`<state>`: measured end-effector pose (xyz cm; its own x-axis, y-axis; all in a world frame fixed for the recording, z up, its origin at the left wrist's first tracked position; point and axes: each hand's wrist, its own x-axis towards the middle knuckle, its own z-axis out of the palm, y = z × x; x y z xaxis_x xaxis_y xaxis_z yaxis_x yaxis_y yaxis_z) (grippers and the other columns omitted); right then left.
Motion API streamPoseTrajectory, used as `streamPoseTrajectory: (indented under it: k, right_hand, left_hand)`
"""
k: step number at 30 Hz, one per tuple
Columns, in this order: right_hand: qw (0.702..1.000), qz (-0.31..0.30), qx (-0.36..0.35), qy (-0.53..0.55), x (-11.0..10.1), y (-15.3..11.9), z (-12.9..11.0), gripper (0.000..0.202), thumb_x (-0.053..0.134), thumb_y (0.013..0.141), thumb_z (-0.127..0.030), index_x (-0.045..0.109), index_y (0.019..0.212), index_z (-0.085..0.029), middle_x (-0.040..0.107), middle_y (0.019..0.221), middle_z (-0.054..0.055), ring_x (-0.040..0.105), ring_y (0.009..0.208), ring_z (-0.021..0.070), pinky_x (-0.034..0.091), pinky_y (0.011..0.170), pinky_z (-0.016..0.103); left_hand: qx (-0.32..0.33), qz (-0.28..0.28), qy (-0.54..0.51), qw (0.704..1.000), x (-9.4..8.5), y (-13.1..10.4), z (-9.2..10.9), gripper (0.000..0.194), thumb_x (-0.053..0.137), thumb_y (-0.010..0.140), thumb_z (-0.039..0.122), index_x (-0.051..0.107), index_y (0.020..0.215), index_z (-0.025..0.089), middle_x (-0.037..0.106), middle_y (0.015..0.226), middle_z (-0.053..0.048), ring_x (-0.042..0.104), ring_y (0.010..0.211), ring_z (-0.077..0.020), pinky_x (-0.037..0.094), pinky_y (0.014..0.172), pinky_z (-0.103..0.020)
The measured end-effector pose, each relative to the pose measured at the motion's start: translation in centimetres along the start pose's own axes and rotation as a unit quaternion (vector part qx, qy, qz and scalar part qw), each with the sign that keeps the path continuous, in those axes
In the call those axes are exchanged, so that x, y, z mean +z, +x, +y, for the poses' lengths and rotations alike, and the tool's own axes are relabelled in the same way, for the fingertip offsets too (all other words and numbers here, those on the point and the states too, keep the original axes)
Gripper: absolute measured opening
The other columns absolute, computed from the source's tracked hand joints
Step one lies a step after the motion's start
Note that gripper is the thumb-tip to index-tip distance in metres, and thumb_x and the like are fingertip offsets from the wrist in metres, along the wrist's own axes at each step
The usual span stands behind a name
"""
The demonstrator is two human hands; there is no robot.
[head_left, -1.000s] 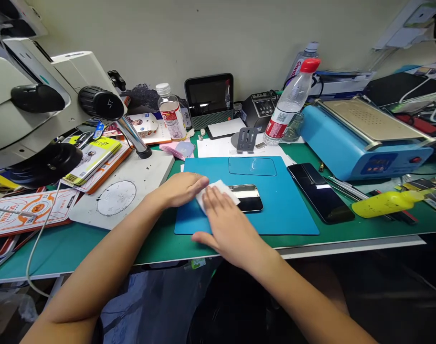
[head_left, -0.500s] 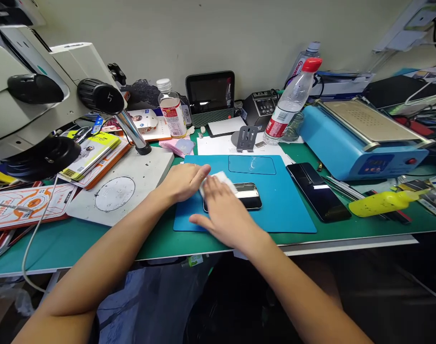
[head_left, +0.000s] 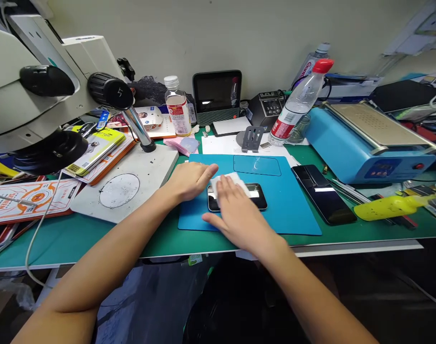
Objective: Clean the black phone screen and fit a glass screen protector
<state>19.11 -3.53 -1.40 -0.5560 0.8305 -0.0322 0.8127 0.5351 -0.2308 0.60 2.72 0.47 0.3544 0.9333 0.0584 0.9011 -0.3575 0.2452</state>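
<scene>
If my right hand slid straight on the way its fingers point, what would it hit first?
Probably your left hand, at its thumb, just ahead and left of the right hand. Depth is unclear, though: the right hand might slip under.

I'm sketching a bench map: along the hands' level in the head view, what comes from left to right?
Orange-and-white package, pale base plate, left hand, right hand on a white wipe, large dark phone, yellow bottle.

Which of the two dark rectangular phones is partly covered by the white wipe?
The dark phone with the shiny metal rim, lying on the flat blue mat, partly under the right hand. The glossy black phone right of the mat has none.
</scene>
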Motion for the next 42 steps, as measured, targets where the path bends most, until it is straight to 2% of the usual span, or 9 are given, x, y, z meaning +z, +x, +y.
streamPoseTrajectory:
  k: [3,6,10,13,19,23,32,36,42]
  right_hand:
    - [0.998,0.000,-0.065,0.026,0.7,0.2,-2.3,0.102,0.039,0.095,-0.075,0.030,0.159,0.003,0.023,0.168,0.026,0.018,0.158,0.0374,0.021,0.129,0.052]
    - [0.994,-0.004,-0.107,0.029,1.1,-2.3,-1.7,0.097,0.037,0.096,-0.074,0.032,0.160,-0.001,0.024,0.169,0.023,0.019,0.159,0.0343,0.024,0.128,0.051]
    - [1.000,0.010,-0.029,0.006,0.5,-5.1,2.8,0.092,0.033,0.099,-0.072,0.026,0.163,-0.008,0.025,0.170,0.019,0.022,0.158,0.0321,0.029,0.126,0.054]
    - [0.999,0.009,0.045,-0.012,-0.3,-4.2,4.5,0.092,0.031,0.100,-0.071,0.027,0.162,-0.003,0.025,0.169,0.023,0.020,0.159,0.0347,0.027,0.127,0.056]
    - [0.999,0.010,-0.014,0.036,0.2,0.8,-0.8,0.099,0.040,0.097,-0.073,0.028,0.160,0.003,0.024,0.168,0.027,0.021,0.158,0.0378,0.022,0.128,0.054]
    - [0.994,0.036,-0.079,0.072,1.0,0.5,-2.6,0.101,0.042,0.095,-0.074,0.031,0.159,0.003,0.023,0.168,0.027,0.020,0.158,0.0370,0.023,0.128,0.053]
    - [0.999,0.004,0.043,0.009,-0.5,-5.3,4.8,0.097,0.029,0.098,-0.074,0.025,0.162,-0.001,0.019,0.170,0.022,0.016,0.159,0.0339,0.023,0.128,0.054]
    - [0.998,0.001,0.066,-0.010,-0.7,-3.6,5.3,0.105,0.033,0.095,-0.078,0.024,0.161,0.003,0.016,0.170,0.027,0.012,0.159,0.0362,0.020,0.129,0.054]
    - [0.998,-0.018,0.044,0.033,-0.9,0.2,1.3,0.108,0.036,0.094,-0.078,0.024,0.159,0.007,0.015,0.169,0.030,0.011,0.159,0.0381,0.018,0.129,0.054]
  left_hand:
    - [0.001,0.005,-0.005,1.000,0.0,-0.1,-0.1,0.083,-0.005,0.101,0.063,0.059,0.068,0.020,0.070,0.074,-0.011,0.066,0.073,-0.0263,0.032,0.059,-0.034]
    - [0.005,0.005,-0.008,1.000,-0.1,-0.1,0.0,0.082,-0.005,0.101,0.064,0.056,0.068,0.021,0.069,0.074,-0.011,0.065,0.073,-0.0267,0.031,0.059,-0.034]
    - [0.009,0.000,-0.009,1.000,0.0,0.0,0.1,0.079,-0.003,0.100,0.066,0.053,0.068,0.021,0.068,0.074,-0.011,0.066,0.073,-0.0274,0.027,0.057,-0.034]
    - [0.013,-0.002,-0.015,1.000,0.0,0.0,0.2,0.079,-0.002,0.101,0.066,0.053,0.068,0.021,0.069,0.075,-0.011,0.066,0.073,-0.0275,0.029,0.057,-0.034]
    - [0.001,-0.011,-0.021,1.000,0.0,-0.2,0.3,0.080,-0.005,0.100,0.064,0.055,0.069,0.021,0.072,0.078,-0.011,0.066,0.075,-0.0272,0.035,0.062,-0.034]
    - [0.008,-0.009,-0.021,1.000,0.1,-0.3,0.2,0.075,-0.004,0.101,0.061,0.052,0.070,0.022,0.071,0.077,-0.009,0.065,0.075,-0.0259,0.036,0.063,-0.034]
    - [0.006,-0.021,-0.027,0.999,-0.1,-0.3,0.8,0.066,0.002,0.100,0.062,0.042,0.067,0.022,0.066,0.074,-0.008,0.060,0.070,-0.0253,0.031,0.059,-0.034]
    - [0.013,-0.017,-0.033,0.999,0.1,-0.2,0.7,0.065,0.003,0.101,0.061,0.045,0.070,0.023,0.067,0.076,-0.008,0.062,0.074,-0.0263,0.032,0.060,-0.034]
    - [0.016,0.005,-0.046,0.999,0.0,-0.2,0.7,0.065,0.001,0.102,0.057,0.049,0.077,0.023,0.069,0.083,-0.007,0.065,0.081,-0.0261,0.039,0.066,-0.035]
